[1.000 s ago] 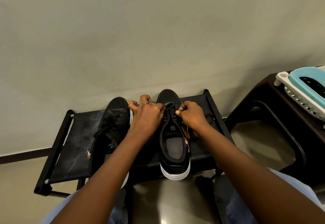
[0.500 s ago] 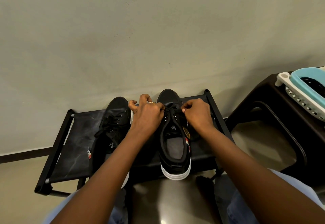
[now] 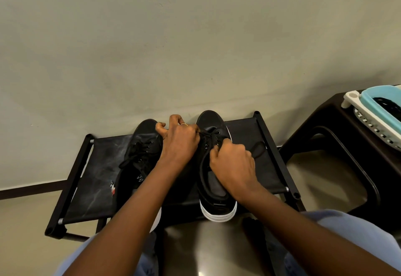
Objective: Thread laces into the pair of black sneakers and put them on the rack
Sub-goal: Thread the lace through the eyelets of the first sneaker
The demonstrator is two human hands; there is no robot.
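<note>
Both sneakers sit on the rack (image 3: 243, 128), the laced one (image 3: 138, 156) toward its left edge, the other (image 3: 213, 167) mid-rack. The right hand (image 3: 233, 163) has drawn back toward the tongue, fingers pinching the lace (image 3: 209, 138); the left hand (image 3: 180, 141) still grips the other end, so lacing is probably nearly done.

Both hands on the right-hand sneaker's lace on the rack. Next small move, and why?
Probably draw the lace snug through its eyelets. The left hand pinches it near the toe end, the right hand grips it nearer the tongue, and a slack loop lies on the rack beside the right-hand sneaker. The left-hand sneaker already looks laced.
</note>
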